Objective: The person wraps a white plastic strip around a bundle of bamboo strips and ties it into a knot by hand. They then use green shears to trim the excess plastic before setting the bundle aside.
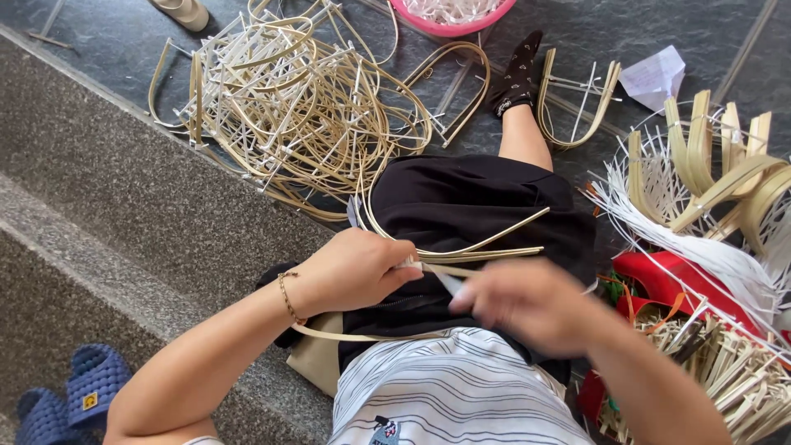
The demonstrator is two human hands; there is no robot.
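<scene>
We had the bent bamboo strip (461, 247) across our lap at the centre of the frame, its curved end looping up over the black shorts (478, 206) and its straight tails running right. Our left hand (354, 272) was closed around the strip where its legs meet, fingers curled tight and thumb pressed on top, pinching the crossing point. That looked like the grip the work wanted, we judged: hold the joint firm and low against the thigh so the springy cane could not twist open, and let the other hand do the moving.

Our right hand (527, 305) sat just right of the left, badly blurred. Its fingers seemed partly curled toward the left hand, perhaps on a thin pale binding strip (441, 276) that showed between the two hands, but we could not tell whether it truly held anything or how far it was open. Short, even pulls close to the joint would serve best, we reckoned.

A second cane piece (354, 336) curved under the left wrist, touching the forearm. At the upper left of the frame lay a heap of finished cane frames (288, 107); at the right edge, a bundle of white strips (700, 239) and more bent bamboo pieces (717, 165). A pink basin (461, 25) sat at the top edge, blue slippers (74, 395) at the lower left.
</scene>
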